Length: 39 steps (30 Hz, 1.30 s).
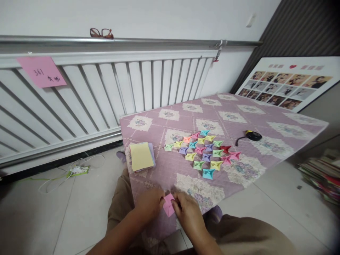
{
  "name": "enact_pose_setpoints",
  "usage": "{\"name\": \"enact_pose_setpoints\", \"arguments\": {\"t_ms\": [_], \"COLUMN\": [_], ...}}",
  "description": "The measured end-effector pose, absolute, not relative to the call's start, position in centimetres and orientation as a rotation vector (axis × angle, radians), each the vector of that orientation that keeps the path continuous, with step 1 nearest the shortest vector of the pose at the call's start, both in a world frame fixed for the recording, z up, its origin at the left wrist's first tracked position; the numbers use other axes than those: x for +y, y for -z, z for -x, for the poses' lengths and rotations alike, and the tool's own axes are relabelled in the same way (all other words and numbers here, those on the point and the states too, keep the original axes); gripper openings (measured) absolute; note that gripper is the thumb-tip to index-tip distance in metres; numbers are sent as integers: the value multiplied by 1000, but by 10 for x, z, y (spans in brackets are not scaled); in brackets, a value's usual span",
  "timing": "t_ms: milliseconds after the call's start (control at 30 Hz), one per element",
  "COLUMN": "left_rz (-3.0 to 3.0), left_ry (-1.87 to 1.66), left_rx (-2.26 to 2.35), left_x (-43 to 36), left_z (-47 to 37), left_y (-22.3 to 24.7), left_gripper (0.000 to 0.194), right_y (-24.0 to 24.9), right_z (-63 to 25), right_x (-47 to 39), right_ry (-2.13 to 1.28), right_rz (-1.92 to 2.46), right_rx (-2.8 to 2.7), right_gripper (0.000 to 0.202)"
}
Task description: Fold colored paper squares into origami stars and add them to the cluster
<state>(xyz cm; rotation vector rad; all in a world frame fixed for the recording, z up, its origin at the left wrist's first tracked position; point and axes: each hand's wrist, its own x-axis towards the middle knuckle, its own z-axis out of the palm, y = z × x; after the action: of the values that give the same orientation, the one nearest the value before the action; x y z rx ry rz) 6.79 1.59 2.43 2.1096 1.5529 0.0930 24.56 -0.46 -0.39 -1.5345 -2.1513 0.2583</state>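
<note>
A pink folded paper (pixel 169 206) is held between my two hands above the near edge of the table. My left hand (pixel 152 202) grips its left corner, fingers closed. On the other side, my right hand (pixel 187 209) pinches the right edge with the thumb on top. Creases run across the pink paper. Beyond my hands stand several small folded paper pieces (pixel 208 173) in green, yellow, blue, purple, pink and red, set out in slanting rows. Left of them lies a stack of coloured paper sheets (pixel 142 156), a yellow one on top.
The table wears a purple flowered cloth (pixel 164 131). A black object with a cord (pixel 253 135) lies at its right. Behind is a white radiator (pixel 140 83) with glasses (pixel 101 33) on the pipe above. A photo board (pixel 287 83) leans at the back right; a power strip (pixel 79 170) lies on the floor.
</note>
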Motion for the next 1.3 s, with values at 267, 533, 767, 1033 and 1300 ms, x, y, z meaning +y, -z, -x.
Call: {"name": "enact_pose_setpoints", "arguments": {"t_ms": [267, 533, 767, 1033, 1300], "left_rz": [-2402, -2528, -2542, -2517, -2530], "left_ry": [-120, -112, -150, -170, -224], "left_rx": [1433, 1320, 1199, 1169, 1297], "left_x": [15, 15, 15, 10, 6], "left_z": [-67, -61, -54, -48, -54], "left_y": [-13, -5, -11, -7, 2], "left_gripper": [15, 17, 11, 27, 8], "right_y": [7, 1, -9, -7, -1], "right_z": [-246, -258, -260, -264, -259], "right_x": [-1, -3, -10, -4, -8], "right_ry": [-154, -245, -442, -540, -407], "right_rz": [1449, 1329, 1258, 1261, 1293], "right_rx": [-2155, -2255, -2327, -2363, -2294], "right_gripper": [15, 11, 24, 26, 9]}}
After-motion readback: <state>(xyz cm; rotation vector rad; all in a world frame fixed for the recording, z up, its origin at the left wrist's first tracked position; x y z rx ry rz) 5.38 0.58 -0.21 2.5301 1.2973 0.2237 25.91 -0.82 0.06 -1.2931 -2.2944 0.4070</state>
